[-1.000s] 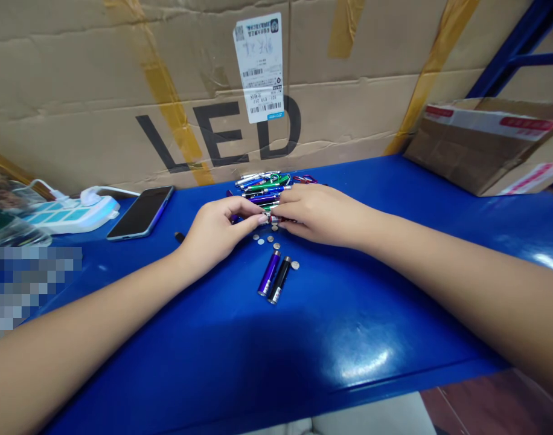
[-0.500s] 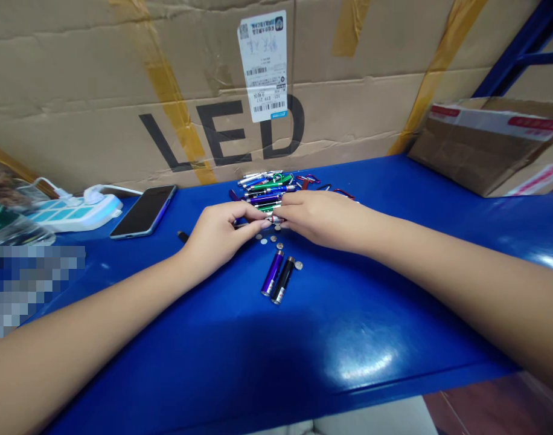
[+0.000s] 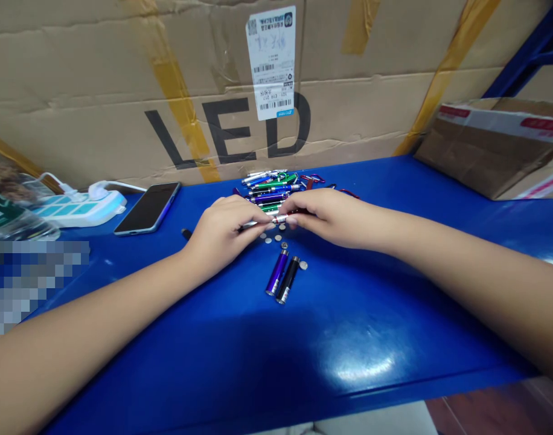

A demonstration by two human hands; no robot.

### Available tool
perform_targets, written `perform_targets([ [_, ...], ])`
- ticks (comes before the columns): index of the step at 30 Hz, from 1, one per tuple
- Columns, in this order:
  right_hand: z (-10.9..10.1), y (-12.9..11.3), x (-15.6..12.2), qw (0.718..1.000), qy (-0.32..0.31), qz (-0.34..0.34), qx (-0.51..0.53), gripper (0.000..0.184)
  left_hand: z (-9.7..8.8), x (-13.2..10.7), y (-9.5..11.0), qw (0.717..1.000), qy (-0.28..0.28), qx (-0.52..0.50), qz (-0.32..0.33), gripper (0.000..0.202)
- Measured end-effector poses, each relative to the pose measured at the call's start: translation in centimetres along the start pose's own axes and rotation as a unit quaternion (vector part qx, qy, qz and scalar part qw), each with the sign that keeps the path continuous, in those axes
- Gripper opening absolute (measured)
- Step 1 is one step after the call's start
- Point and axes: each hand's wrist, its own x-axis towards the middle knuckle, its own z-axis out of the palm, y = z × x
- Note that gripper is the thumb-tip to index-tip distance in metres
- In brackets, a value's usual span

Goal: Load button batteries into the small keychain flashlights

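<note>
My left hand (image 3: 233,226) and my right hand (image 3: 333,212) meet over the table, both closed on one slim red-and-silver mini flashlight (image 3: 282,219). Left fingertips pinch its silver end, while the right thumb and fingers grip around its red part. Fingers hide much of it. Just below lie several loose button cells (image 3: 278,238). A purple flashlight tube (image 3: 277,273) and a black flashlight tube (image 3: 288,281) rest side by side nearer me, with another button cell (image 3: 303,265) against the black one. Behind the hands is a pile of coloured mini flashlights (image 3: 270,186).
A phone (image 3: 148,208) and a white power strip (image 3: 84,208) lie at the left, near a clear plastic bottle (image 3: 18,211). Red and other carabiner clips (image 3: 313,179) sit by the pile. An open carton (image 3: 489,148) stands right; a large LED carton (image 3: 349,109) backs the blue table (image 3: 240,356).
My right hand has turned and drawn slightly right, so more of the red-and-silver flashlight shows between the fingertips. The whole view has shifted a little.
</note>
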Motion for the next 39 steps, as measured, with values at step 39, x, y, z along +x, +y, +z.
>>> perform_targets([
  [39,0.4,-1.5,0.4,0.998,0.024,0.051,0.009,0.012,0.5,-0.4,-0.7,0.995,0.033,0.025,0.091,0.012],
])
